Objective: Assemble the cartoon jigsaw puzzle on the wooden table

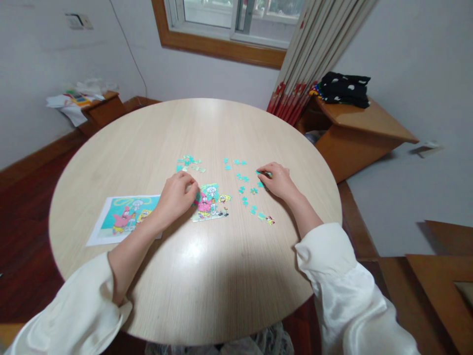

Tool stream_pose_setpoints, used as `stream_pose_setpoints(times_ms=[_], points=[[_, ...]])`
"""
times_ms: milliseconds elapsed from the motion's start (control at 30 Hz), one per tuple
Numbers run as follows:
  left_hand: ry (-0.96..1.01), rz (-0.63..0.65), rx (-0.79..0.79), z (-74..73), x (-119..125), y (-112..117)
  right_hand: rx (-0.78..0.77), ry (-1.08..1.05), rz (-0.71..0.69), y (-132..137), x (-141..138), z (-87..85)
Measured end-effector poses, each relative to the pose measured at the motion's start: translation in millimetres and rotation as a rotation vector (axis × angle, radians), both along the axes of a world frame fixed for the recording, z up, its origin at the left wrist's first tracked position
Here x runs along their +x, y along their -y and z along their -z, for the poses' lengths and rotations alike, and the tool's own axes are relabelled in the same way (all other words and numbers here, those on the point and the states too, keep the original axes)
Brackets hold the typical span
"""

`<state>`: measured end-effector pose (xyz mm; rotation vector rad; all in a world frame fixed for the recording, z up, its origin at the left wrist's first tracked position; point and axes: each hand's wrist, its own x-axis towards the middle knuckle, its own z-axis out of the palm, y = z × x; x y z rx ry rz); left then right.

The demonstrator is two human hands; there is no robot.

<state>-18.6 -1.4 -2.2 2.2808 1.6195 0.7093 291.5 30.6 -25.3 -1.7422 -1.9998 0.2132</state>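
Observation:
A partly joined cartoon puzzle lies on the round wooden table. My left hand rests at its left edge, fingers curled against the joined pieces. My right hand is farther right, its fingertips pinched on a teal puzzle piece that lies on the table. Several loose teal pieces are scattered between and beyond the hands, with another cluster behind the left hand. A printed reference picture lies left of the puzzle.
Two more loose pieces lie near my right forearm. A low wooden stand with dark folded cloth is at the right by the curtain. Papers sit on a small cabinet at the back left.

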Motion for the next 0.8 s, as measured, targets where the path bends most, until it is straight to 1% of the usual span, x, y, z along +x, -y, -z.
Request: stream_pose_setpoints(times_ms=[133, 200, 267, 367, 500, 667, 800], points=[[-0.094, 0.025, 0.002, 6.8, -6.4, -8.3, 0.000, -0.001, 0.001, 0.0, 0.4, 0.2], [-0.166, -0.014, -0.011, 8.2, -8.5, -11.9, 0.000, -0.005, -0.004, -0.2, 0.8, 0.9], [-0.236, -0.059, -0.058, 8.0, -10.3, -14.4, -0.001, -0.004, -0.005, -0.2, 1.0, 1.3], [-0.303, -0.072, -0.123, 6.7, -12.5, -16.2, -0.003, -0.002, -0.005, -0.1, 1.2, 1.6], [-0.314, -0.052, -0.092, 9.0, -14.4, -16.8, -0.003, -0.026, -0.021, 0.0, 1.5, 2.5], [-0.280, -0.042, -0.035, 16.4, -16.3, -18.7, 0.004, -0.067, -0.030, 0.2, 1.6, 3.0], [-0.260, -0.043, -0.003, 19.3, -17.4, -20.1, 0.015, -0.083, -0.022, 0.3, 1.4, 2.8]])
